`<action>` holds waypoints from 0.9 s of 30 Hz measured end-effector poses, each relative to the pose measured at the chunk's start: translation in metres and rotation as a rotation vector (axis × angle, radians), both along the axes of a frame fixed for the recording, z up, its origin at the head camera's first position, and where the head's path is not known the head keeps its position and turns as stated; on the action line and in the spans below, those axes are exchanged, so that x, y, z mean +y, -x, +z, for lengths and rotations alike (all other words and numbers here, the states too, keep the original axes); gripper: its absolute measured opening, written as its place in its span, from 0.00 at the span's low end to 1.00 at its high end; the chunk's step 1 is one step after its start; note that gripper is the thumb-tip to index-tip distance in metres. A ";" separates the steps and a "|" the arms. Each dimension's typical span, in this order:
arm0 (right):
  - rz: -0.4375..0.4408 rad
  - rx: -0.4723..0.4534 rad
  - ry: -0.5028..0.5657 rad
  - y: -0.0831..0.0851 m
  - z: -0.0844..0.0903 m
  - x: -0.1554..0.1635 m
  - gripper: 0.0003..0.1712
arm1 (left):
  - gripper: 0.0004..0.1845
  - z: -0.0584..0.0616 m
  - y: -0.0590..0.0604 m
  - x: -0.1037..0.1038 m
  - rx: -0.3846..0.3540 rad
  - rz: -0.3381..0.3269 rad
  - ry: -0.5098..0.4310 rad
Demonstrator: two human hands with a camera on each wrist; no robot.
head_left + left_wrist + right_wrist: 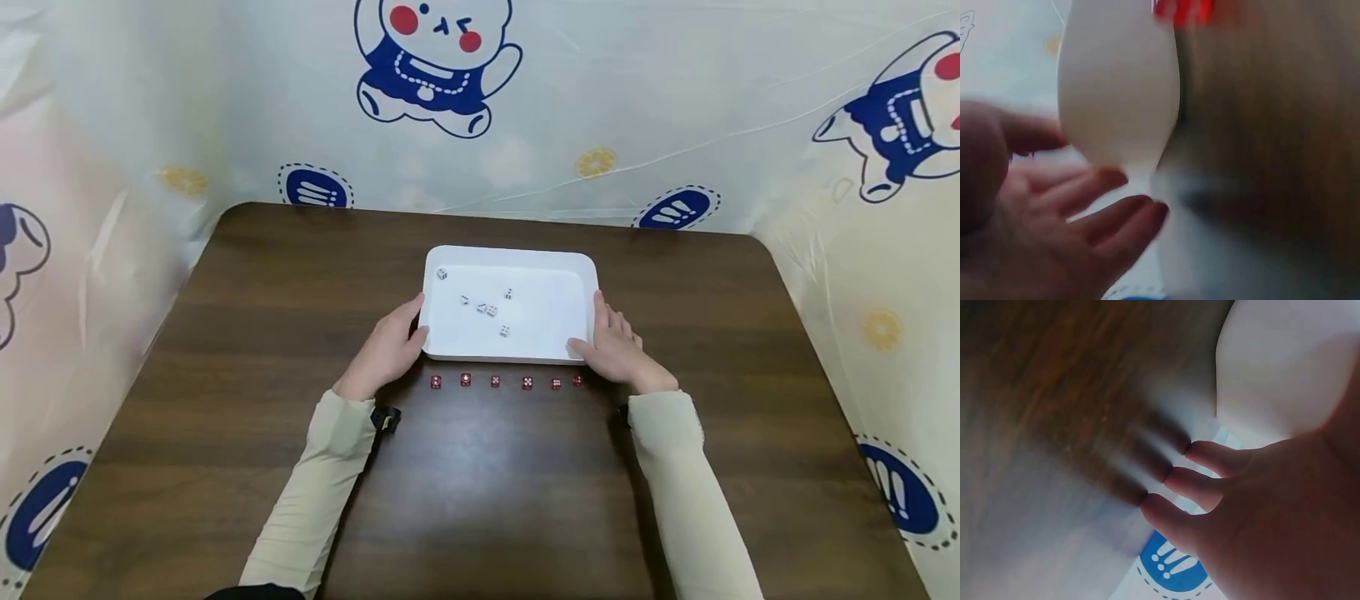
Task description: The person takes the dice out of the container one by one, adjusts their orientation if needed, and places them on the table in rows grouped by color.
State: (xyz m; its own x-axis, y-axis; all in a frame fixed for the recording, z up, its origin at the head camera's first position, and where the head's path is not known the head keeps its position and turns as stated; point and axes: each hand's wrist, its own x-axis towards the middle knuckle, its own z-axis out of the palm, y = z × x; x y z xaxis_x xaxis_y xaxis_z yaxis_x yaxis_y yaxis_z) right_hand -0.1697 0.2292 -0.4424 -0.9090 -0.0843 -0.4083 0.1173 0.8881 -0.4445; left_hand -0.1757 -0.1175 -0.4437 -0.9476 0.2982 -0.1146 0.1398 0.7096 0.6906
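A white rectangular tray (517, 258) lies at the middle of the table, with several white dice (487, 310) scattered mostly over its left half. My left hand (386, 346) grips the tray's left end, thumb at the near corner and fingers along the side. At the opposite end my right hand (618, 350) holds the tray, its thumb over the near right corner. The left wrist view shows the left fingers (1125, 231) around the tray's pale end (1119, 94). In the right wrist view, the right fingertips (1160, 509) are close over the wood, beside the tray wall (1272, 369).
Several small red dice (495, 382) stand in a row just in front of the tray's near edge. The dark wooden table (480, 500) reaches back to a pale patterned sheet (547, 108), which also hangs along both sides.
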 end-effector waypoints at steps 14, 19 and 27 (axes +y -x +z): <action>-0.004 0.032 -0.005 -0.003 -0.003 -0.001 0.60 | 0.44 0.008 -0.007 -0.009 0.022 -0.157 0.229; 0.001 0.054 -0.040 -0.004 0.000 -0.002 0.64 | 0.45 0.008 -0.006 -0.009 0.005 -0.156 0.212; 0.049 0.074 -0.061 0.000 0.004 -0.004 0.60 | 0.46 0.007 -0.008 -0.014 -0.021 -0.140 0.167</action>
